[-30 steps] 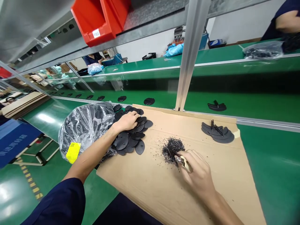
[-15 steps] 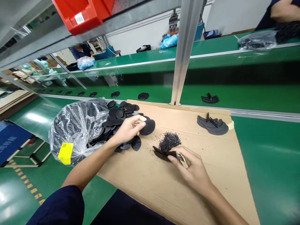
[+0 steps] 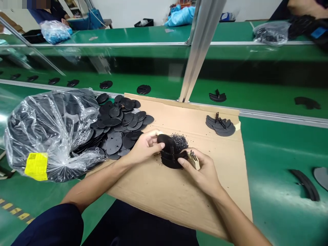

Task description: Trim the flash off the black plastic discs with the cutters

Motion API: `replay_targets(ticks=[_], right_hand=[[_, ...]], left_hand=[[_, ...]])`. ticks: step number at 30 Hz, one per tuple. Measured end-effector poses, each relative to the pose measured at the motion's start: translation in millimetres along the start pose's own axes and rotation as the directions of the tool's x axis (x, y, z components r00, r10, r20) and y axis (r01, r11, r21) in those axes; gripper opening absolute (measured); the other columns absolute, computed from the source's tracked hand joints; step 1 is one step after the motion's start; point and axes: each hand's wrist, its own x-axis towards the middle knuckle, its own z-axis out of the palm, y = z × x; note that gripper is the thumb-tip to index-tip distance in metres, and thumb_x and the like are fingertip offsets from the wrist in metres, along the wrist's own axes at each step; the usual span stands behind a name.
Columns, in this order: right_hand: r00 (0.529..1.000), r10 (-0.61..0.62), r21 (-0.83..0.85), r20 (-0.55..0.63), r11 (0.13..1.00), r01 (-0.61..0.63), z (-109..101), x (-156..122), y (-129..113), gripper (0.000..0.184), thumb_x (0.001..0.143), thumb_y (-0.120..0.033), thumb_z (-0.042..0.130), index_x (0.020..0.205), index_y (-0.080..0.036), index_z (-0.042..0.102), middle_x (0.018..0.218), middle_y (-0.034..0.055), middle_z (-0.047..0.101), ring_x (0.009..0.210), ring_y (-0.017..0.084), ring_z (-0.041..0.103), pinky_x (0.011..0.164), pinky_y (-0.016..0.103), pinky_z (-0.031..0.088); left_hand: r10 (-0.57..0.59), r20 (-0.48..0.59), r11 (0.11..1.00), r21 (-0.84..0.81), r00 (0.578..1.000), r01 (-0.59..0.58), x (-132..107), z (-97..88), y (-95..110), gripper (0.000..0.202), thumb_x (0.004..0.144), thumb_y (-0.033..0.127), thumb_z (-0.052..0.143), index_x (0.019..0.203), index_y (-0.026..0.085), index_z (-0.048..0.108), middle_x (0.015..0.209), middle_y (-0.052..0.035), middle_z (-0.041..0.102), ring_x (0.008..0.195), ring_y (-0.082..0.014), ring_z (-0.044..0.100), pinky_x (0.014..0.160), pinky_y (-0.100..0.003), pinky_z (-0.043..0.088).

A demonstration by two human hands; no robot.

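My left hand (image 3: 143,147) pinches a round black plastic disc (image 3: 166,141) and holds it over the cardboard sheet (image 3: 179,191). My right hand (image 3: 202,171) grips a small cream-handled tool (image 3: 193,160) and also touches the black discs (image 3: 170,160) stacked under the first. Both hands meet at the middle of the cardboard. Just behind them lies a little heap of black plastic crumbs (image 3: 179,140). A loose pile of black discs (image 3: 120,126) spills from a clear plastic bag (image 3: 51,133) to the left.
A small stack of finished black parts (image 3: 220,124) sits at the cardboard's far right corner. Single black parts (image 3: 143,89) lie along the green conveyor belt (image 3: 269,95). A metal post (image 3: 197,48) rises behind the cardboard. More black parts (image 3: 307,184) lie on the right.
My left hand has picked a disc from the pile and carried it right to meet my right hand. The right hand has moved left with its tool. The camera has tilted down.
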Motion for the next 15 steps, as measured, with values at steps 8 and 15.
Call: replay_targets(ticks=[8, 15], right_hand=[[1.000, -0.005, -0.070, 0.004, 0.998, 0.005, 0, 1, 2, 0.019, 0.094, -0.038, 0.065, 0.086, -0.021, 0.064, 0.074, 0.0006, 0.063, 0.067, 0.016, 0.057, 0.064, 0.028, 0.050], [0.977, -0.213, -0.221, 0.009, 0.953, 0.210, 4, -3, 10, 0.003, 0.094, -0.023, 0.065, 0.097, -0.023, 0.066, 0.083, 0.0038, 0.069, 0.074, 0.019, 0.063, 0.068, 0.032, 0.051]], left_hand=[[0.075, -0.132, 0.996, -0.047, 0.988, -0.082, -1, -1.4, -2, 0.041, 0.084, 0.038, 0.078, 0.113, 0.020, 0.056, 0.091, -0.0002, 0.071, 0.073, -0.0104, 0.068, 0.069, -0.020, 0.057], [0.108, -0.122, 0.994, 0.014, 0.987, -0.107, -9, 5.4, -9, 0.035, 0.086, 0.034, 0.078, 0.111, 0.018, 0.060, 0.091, -0.0021, 0.075, 0.083, -0.0132, 0.071, 0.078, -0.023, 0.056]])
